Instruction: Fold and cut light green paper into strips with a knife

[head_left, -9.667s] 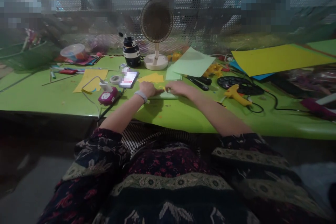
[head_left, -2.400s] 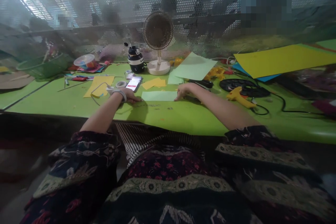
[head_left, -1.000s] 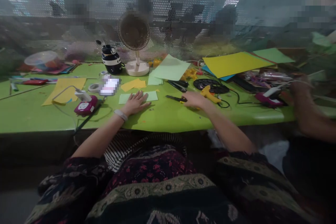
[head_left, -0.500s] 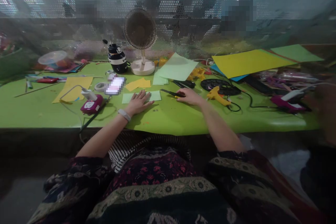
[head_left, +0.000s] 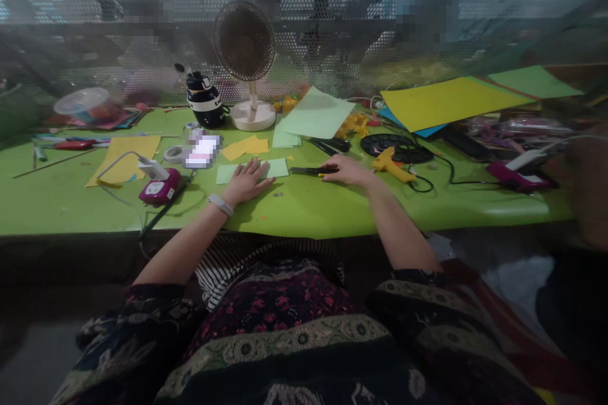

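My left hand (head_left: pixel 247 181) lies flat with fingers spread on a strip of pale green paper (head_left: pixel 278 168), covering its middle. My right hand (head_left: pixel 349 172) is closed around a box cutter (head_left: pixel 308 171), dark with a bit of yellow at the grip. The cutter lies almost level, its tip pointing left just beside the strip's right end; whether it touches the paper I cannot tell. Orange paper pieces (head_left: pixel 244 148) sit behind the strip. A dark pair of scissors (head_left: pixel 327 146) lies beyond my right hand. To its right is a yellow glue gun (head_left: pixel 393 166).
A phone (head_left: pixel 203 150), a tape roll (head_left: pixel 175 153) and a purple power adapter (head_left: pixel 160 188) with cables are on the left. Behind stand a bottle (head_left: pixel 205 101) and a fan (head_left: pixel 253 115). Large paper sheets (head_left: pixel 451 101) and a black palette (head_left: pixel 396 147) occupy the right. Another person shows at the right edge.
The cutter's tip has swung down toward me, so the cutter now lies more level. My left hand stays on the green strip. The whole view has shifted slightly.
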`<state>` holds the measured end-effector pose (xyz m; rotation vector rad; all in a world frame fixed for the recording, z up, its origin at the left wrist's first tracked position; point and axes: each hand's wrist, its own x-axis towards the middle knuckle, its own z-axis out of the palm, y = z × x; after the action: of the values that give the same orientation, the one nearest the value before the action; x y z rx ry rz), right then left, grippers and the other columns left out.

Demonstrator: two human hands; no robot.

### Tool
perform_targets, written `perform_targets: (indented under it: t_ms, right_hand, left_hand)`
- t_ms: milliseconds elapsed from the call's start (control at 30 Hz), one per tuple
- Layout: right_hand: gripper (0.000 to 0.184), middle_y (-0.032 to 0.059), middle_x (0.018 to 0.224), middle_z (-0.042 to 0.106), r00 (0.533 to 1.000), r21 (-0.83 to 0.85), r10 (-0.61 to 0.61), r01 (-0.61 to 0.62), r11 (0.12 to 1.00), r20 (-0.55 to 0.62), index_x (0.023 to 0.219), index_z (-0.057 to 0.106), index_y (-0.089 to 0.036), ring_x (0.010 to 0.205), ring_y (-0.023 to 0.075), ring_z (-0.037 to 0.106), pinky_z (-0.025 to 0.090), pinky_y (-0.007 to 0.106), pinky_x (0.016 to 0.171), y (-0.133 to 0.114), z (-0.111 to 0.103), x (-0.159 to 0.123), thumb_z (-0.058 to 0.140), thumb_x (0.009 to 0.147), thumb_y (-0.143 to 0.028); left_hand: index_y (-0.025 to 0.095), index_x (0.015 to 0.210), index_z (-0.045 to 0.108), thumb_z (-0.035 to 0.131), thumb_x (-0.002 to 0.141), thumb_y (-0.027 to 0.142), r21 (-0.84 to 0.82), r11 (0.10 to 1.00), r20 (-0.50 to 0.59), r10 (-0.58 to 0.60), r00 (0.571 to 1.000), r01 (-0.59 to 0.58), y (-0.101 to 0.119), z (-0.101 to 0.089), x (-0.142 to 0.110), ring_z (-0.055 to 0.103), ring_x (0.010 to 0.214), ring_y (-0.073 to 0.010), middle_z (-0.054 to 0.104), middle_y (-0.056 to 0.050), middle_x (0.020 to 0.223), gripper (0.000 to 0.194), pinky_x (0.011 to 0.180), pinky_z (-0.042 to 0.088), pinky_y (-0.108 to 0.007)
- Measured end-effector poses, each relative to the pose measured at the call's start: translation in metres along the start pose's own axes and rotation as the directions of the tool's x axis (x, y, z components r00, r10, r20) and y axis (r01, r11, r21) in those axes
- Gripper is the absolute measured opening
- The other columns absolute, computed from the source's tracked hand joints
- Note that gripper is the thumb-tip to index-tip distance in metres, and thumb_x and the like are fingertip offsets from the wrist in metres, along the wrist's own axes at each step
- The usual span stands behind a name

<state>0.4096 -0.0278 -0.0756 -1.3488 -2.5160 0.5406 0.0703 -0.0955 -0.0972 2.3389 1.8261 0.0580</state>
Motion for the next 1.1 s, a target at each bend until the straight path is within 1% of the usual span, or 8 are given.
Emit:
perform_targets:
  t_ms: [133, 300, 433, 533, 700, 900, 1100]
  right_hand:
    - [0.035, 0.0103, 0.118, 0.076, 0.999, -0.009, 0.041, -0.041, 0.999, 0.004, 0.119, 0.083, -0.026, 0.107, 0.0299, 0.067, 0.052, 0.041, 0.093, -0.0023, -0.0023, -0.0028, 0.081, 0.084, -0.032]
    - [0.037, 0.0109, 0.117, 0.075, 0.999, -0.012, 0.03, -0.03, 0.999, 0.016, 0.122, 0.082, -0.026, 0.109, 0.0297, 0.066, 0.051, 0.041, 0.095, -0.0062, -0.0021, -0.003, 0.08, 0.086, -0.031]
    - [0.038, 0.0099, 0.118, 0.073, 0.999, 0.004, 0.032, -0.032, 0.999, 0.023, 0.123, 0.082, -0.028, 0.109, 0.0284, 0.065, 0.051, 0.04, 0.095, -0.0079, -0.0019, -0.0028, 0.079, 0.086, -0.031]
    - [0.039, 0.0108, 0.117, 0.073, 0.999, 0.001, 0.04, -0.04, 0.999, 0.012, 0.124, 0.082, -0.026, 0.107, 0.029, 0.065, 0.05, 0.041, 0.094, -0.0079, -0.0033, -0.0038, 0.08, 0.086, -0.032]
    - [0.039, 0.0111, 0.118, 0.073, 0.998, -0.002, 0.056, -0.056, 0.998, 0.019, 0.124, 0.082, -0.026, 0.106, 0.0292, 0.064, 0.049, 0.04, 0.092, -0.008, -0.0043, -0.0048, 0.08, 0.085, -0.034]
    - [0.037, 0.0101, 0.117, 0.074, 0.999, 0.025, 0.042, -0.042, 0.999, 0.006, 0.122, 0.082, -0.027, 0.105, 0.0278, 0.066, 0.05, 0.039, 0.091, -0.0076, -0.0021, -0.0034, 0.081, 0.086, -0.035]
    - [0.039, 0.0092, 0.116, 0.075, 1.0, 0.0, 0.007, -0.007, 1.0, 0.008, 0.123, 0.082, -0.028, 0.107, 0.0286, 0.066, 0.05, 0.037, 0.091, -0.0083, 0.0018, -0.0021, 0.081, 0.085, -0.037]
  left_hand:
    - [0.026, 0.172, 0.021, 0.025, 0.107, 0.068, -0.005, 1.0, 0.002, 0.007, 1.0, -0.007, -0.0006, -0.0001, 0.0002, 0.009, 0.166, -0.03, 0.014, -0.007, 0.18, 0.078, 0.133, 0.01, -0.053]
    - [0.025, 0.173, 0.021, 0.024, 0.108, 0.067, 0.016, 1.0, 0.005, -0.003, 1.0, 0.003, -0.0007, 0.0007, 0.0006, 0.008, 0.166, -0.0285, 0.013, -0.007, 0.18, 0.078, 0.134, 0.008, -0.05]
    - [0.025, 0.173, 0.02, 0.025, 0.107, 0.067, 0.007, 1.0, 0.006, -0.001, 1.0, 0.001, -0.0008, 0.0008, 0.0006, 0.008, 0.166, -0.0291, 0.013, -0.007, 0.18, 0.078, 0.134, 0.008, -0.051]
    - [0.025, 0.173, 0.02, 0.025, 0.107, 0.068, 0.005, 1.0, 0.006, -0.001, 1.0, 0.001, -0.0004, 0.0, 0.0002, 0.008, 0.166, -0.0292, 0.014, -0.006, 0.18, 0.078, 0.134, 0.009, -0.051]
    - [0.022, 0.173, 0.021, 0.022, 0.107, 0.069, 0.009, 1.0, 0.021, -0.002, 1.0, 0.002, 0.0006, -0.0015, -0.0007, 0.007, 0.166, -0.0284, 0.011, -0.009, 0.18, 0.08, 0.134, 0.007, -0.05]
    - [0.023, 0.172, 0.022, 0.024, 0.108, 0.067, 0.01, 1.0, 0.016, -0.002, 1.0, 0.002, -0.0002, -0.0006, -0.0002, 0.008, 0.166, -0.0294, 0.012, -0.009, 0.18, 0.078, 0.133, 0.008, -0.051]
    - [0.023, 0.172, 0.022, 0.024, 0.108, 0.067, 0.021, 1.0, 0.022, 0.01, 1.0, -0.01, -0.0003, -0.0006, -0.0002, 0.007, 0.166, -0.029, 0.01, -0.01, 0.18, 0.078, 0.133, 0.008, -0.051]
